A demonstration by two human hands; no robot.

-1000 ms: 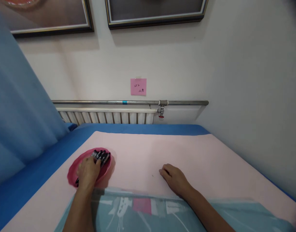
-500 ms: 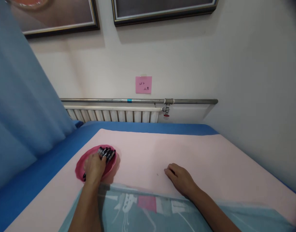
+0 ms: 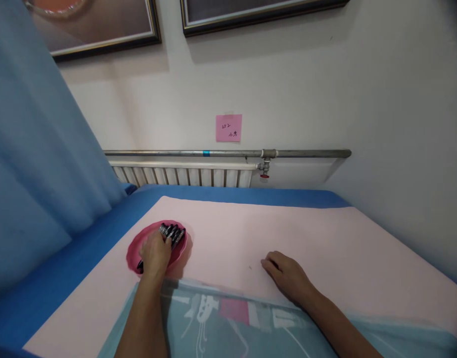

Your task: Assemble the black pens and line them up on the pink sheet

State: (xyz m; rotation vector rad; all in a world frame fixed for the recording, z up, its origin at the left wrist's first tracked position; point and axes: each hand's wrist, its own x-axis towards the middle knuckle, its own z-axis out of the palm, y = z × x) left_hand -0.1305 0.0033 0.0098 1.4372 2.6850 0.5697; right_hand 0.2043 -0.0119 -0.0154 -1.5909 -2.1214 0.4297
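My left hand reaches into a pink scalloped dish at the left of the pink sheet. Its fingers close round a bundle of black pens with clear parts, whose ends stick out past the thumb. Below the wrist's left side, more dark pen ends show at the dish's near rim. The hand itself hides the rest of the pens. On the pink sheet to the right rests my right hand, fingers curled in, with nothing visible in it.
The pink sheet covers a blue surface. A teal printed cloth lies along the near edge. To the left hangs a blue curtain. Behind are a radiator, a pipe and a pink note on the wall.
The whole view has shifted, so everything appears slightly further right. My left hand stays on the pens in the dish, and my right hand keeps its place on the sheet.
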